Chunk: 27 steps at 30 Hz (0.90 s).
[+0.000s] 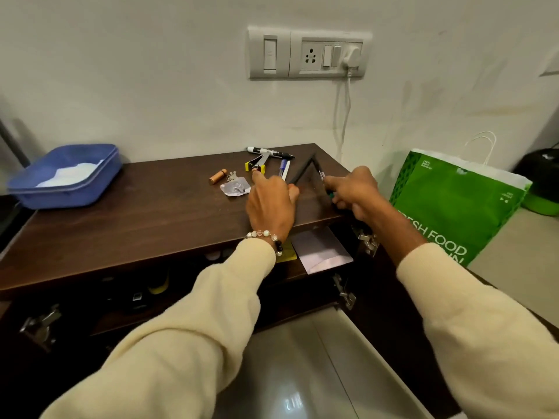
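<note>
The left hand (270, 204) seems to pinch the near end of a dark stick (301, 172) between thumb and curled fingers, forefinger stretched toward the yellow clip (257, 166). The right hand (352, 192) is clamped on a green-gripped tool (318, 168). Stick and tool meet tip to tip in a peak near the back right corner of the cabinet top (136, 207). The step looks like lifting these two long pieces clear. It would go best with both grips kept firm and the tips raised first, so nothing sweeps the pens (283, 167) just left of the stick or knocks anything over the front edge into the open cabinet below, where an envelope (322, 252) lies. Along the back edge lies a marker (270, 152); a battery (217, 176) and a clear packet (236, 187) sit mid-top, and a blue tub (66, 173) fills the back left corner. On the wall above, a socket (308, 54) holds a plug with its cable (346, 110) hanging down. A green bag (453, 201) stands on the floor off the right edge.
</note>
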Available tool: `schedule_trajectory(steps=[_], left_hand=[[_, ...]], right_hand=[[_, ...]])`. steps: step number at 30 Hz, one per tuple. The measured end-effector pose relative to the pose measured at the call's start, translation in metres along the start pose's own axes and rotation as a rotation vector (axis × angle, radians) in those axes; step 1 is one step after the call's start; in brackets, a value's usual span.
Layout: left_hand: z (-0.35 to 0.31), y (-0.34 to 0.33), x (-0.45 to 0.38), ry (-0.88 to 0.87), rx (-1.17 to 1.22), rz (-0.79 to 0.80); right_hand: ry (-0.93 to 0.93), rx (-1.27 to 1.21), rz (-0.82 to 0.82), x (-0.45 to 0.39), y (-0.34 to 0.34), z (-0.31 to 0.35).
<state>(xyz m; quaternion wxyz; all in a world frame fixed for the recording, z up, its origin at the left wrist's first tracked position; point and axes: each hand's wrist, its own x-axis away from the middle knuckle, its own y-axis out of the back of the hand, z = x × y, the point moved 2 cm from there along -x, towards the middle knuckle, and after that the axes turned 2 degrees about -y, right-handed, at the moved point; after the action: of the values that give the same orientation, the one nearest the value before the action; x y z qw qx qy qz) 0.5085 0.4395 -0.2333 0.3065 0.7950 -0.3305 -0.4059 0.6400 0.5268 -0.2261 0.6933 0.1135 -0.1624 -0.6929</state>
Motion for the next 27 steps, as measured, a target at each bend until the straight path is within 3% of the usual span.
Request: schedule_trajectory(steps=[3,5,7,15,20,27], left_hand=[[0.006,0.008,0.018,0.122,0.188,-0.07],[0.009,0.013,0.029,0.168,0.418,-0.144],[0.008,0.019,0.047,0.235,0.669,-0.141],[0.024,-0.03,0.149,0.615,1.494,0.204],[0.073,-0.079,0.224,0.736,1.484,0.377],[0.134,-0.129,0.294,1.096,1.157,0.516]], right_hand=[[-0.059,-0.375,0.152,0.029,0.016,-0.013],[-0.054,-0.485,0.224,0.047,0.027,-0.02],[-0.042,-0.512,0.293,0.063,0.036,-0.028],[-0.057,-0.314,0.56,0.099,0.037,-0.089],[-0.146,-0.042,0.697,0.119,0.024,-0.157],[-0.478,0.256,0.793,0.122,-0.001,-0.232]])
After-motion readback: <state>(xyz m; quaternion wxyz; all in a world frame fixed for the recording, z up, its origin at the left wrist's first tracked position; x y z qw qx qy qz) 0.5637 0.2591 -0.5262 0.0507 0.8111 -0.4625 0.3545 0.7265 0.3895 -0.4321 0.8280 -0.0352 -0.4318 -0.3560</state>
